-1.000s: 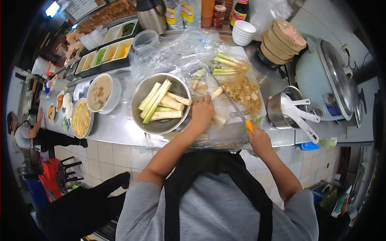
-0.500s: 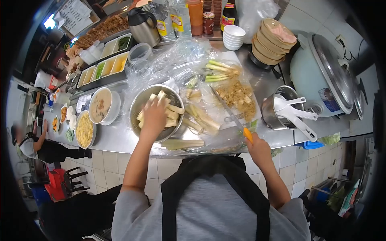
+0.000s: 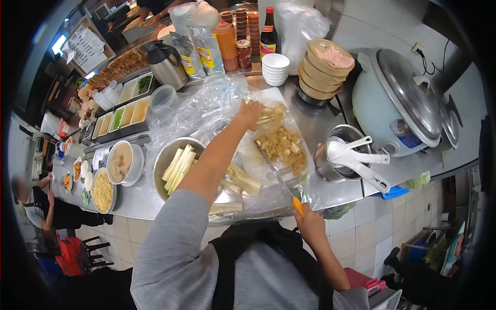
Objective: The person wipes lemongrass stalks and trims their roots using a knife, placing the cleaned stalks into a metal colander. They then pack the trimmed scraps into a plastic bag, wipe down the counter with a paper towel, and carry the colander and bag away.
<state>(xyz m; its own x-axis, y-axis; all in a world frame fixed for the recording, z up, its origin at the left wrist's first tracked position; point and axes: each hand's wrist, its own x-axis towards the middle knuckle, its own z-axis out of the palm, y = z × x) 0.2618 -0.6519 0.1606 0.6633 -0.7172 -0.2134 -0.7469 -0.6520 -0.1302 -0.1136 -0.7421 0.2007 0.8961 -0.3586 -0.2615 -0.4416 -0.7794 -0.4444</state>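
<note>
My left hand is closed around the leek stalks at the back of the white cutting board; their rooty ends stick out to its right. In my right hand is the orange handle of a knife, its blade pointing up and left over the board. Trimmed roots lie in a heap right of the blade. The metal bowl, holding cut white stalks, is partly hidden by my left arm. Peeled outer layers rest on the plastic between bowl and knife.
A metal pot with white ladles stands right of the board, before a large cooker. Stacked bowls, baskets and a bottle line the back. Noodles and soup are left. A co-worker stands far left.
My left hand has left the metal bowl and moved up and right to the leeks at the board's back, taking hold of them. The knife stays in my right hand. The view has shifted.
</note>
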